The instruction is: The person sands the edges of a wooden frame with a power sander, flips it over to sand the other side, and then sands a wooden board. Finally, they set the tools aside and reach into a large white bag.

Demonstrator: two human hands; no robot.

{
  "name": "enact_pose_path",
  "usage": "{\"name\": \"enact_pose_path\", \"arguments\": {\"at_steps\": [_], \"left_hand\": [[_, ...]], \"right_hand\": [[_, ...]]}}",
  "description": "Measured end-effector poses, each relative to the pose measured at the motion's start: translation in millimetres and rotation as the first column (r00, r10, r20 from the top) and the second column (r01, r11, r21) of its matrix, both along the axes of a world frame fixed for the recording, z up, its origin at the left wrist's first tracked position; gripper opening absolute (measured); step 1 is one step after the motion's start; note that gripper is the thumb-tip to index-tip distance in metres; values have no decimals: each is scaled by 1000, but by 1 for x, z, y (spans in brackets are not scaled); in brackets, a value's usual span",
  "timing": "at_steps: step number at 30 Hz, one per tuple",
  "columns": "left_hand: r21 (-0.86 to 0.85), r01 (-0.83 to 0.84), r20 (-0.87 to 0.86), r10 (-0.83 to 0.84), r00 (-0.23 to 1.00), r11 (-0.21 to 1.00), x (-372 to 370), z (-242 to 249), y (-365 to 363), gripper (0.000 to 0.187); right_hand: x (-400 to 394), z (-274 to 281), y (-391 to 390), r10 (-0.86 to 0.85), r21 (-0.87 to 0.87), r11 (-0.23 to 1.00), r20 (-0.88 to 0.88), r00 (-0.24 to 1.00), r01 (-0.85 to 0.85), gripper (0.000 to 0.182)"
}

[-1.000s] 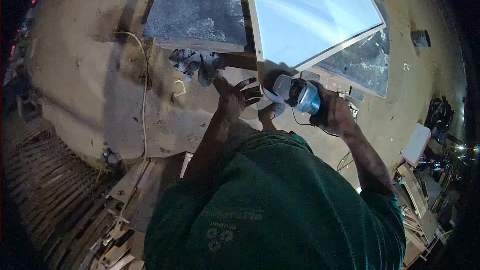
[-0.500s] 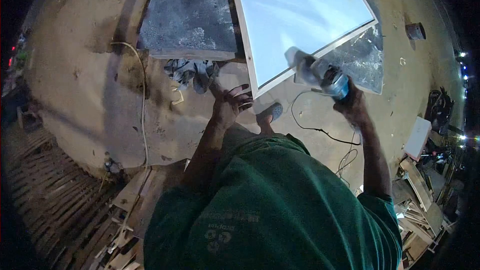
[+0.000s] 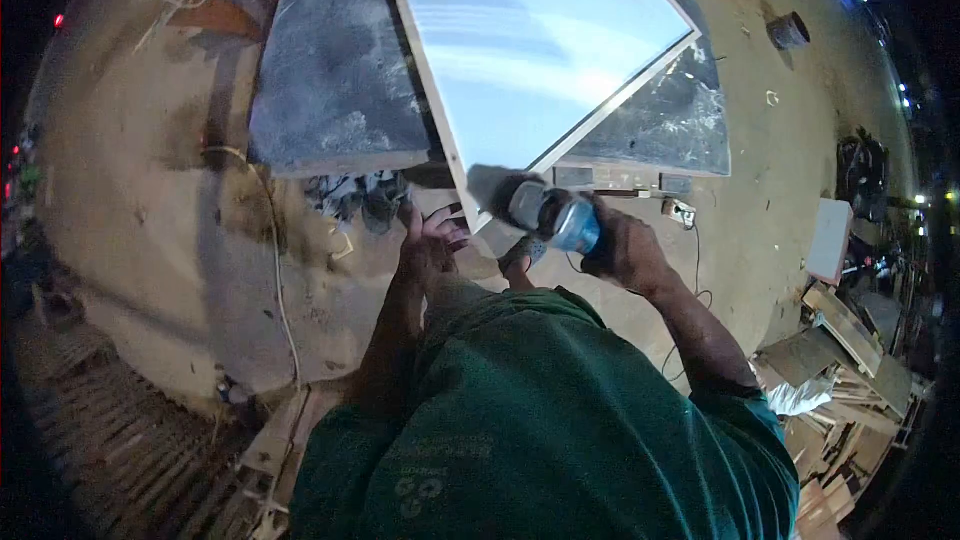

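Right hand [image 3: 632,252] clenches a blue power tool [image 3: 572,225]. Left hand [image 3: 432,243] spreads open beside a framed panel [image 3: 520,50]. Shirt [image 3: 560,420] lettering is illegible.

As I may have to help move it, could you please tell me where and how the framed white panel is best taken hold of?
I would grip the slim pale frame of the panel near its closest corner, from the person's left: that corner juts past the dark slab, which should leave finger room beneath, while the power tool is on its right.
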State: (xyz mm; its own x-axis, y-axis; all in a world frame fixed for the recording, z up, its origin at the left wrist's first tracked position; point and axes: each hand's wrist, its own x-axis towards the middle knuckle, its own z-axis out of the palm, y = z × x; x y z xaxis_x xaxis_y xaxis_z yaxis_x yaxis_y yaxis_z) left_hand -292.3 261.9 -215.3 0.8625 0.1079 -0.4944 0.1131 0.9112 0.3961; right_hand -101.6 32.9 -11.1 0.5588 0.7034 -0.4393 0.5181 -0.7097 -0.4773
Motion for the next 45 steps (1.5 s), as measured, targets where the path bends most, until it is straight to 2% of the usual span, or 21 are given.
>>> {"name": "enact_pose_path", "arguments": {"at_steps": [2,5,6,8,10,12,13,16,17,18,22,24,25,26,31,34,36,40,42,43,45], "left_hand": [[-30,-16,-66,14,998,999,4,1,1,80],[452,205,-256,-94,962,868,13,35,-2,57],[455,208,-248,-101,964,866,18,30,-2,57],[730,149,-84,-129,988,667,29,17,-2,39],[738,199,-114,-172,979,645,37,17,0,37],[745,304,-192,-246,950,594,41,19,2,32],[721,377,-295,-234,926,582,46,51,1,35],[717,381,-282,-257,924,584,48,58,4,38],[763,458,-383,-252,889,457,50,67,4,39],[764,463,-389,-252,886,449,52,67,6,39],[754,331,-278,-180,943,568,46,29,1,39],[677,352,-304,-190,934,646,51,46,0,43],[741,489,-437,-223,872,460,50,50,4,40],[740,495,-440,-230,868,456,46,46,5,40],[762,456,-354,-295,888,459,65,77,-1,26],[753,553,-507,-221,833,356,63,75,-3,24],[685,677,-661,-160,733,270,62,68,-3,36],[662,700,-678,-184,711,267,74,88,-3,45],[626,707,-661,-258,705,329,79,93,-2,56],[630,704,-659,-254,708,328,78,91,-2,56],[624,687,-659,-222,719,372,75,84,-4,59]], "right_hand": [[10,-3,0,27,-25,999,5,1000,-27,81],[45,-9,-14,-13,-141,989,135,991,33,82],[62,-17,-28,-59,-39,997,191,980,68,81],[104,-29,-41,-126,141,984,130,983,107,76],[140,-28,-43,-367,104,926,24,930,363,68],[201,-85,-83,-291,359,910,196,937,207,61],[213,-76,-81,-344,318,905,159,925,282,59],[229,-79,-91,-422,319,870,85,902,377,55],[232,-90,-97,-442,349,848,49,896,400,52],[217,-81,-85,-445,353,844,42,895,403,52],[118,-10,-32,-272,82,961,84,959,265,62],[105,-8,-23,-134,-108,984,65,989,140,76],[105,-6,-22,-80,-88,993,44,996,83,81],[109,-5,-23,-33,-64,997,26,999,35,86],[176,-7,-46,-22,-93,995,67,997,29,87],[231,-20,-72,-92,-61,993,104,990,98,87],[260,-10,-82,-103,-122,986,113,988,117,89],[316,-29,-116,-208,106,976,194,959,190,95],[344,-29,-121,-318,138,944,142,937,299,93],[361,-41,-129,-247,61,969,262,933,239,82],[393,-49,-138,-271,44,962,254,928,269,83]]}}
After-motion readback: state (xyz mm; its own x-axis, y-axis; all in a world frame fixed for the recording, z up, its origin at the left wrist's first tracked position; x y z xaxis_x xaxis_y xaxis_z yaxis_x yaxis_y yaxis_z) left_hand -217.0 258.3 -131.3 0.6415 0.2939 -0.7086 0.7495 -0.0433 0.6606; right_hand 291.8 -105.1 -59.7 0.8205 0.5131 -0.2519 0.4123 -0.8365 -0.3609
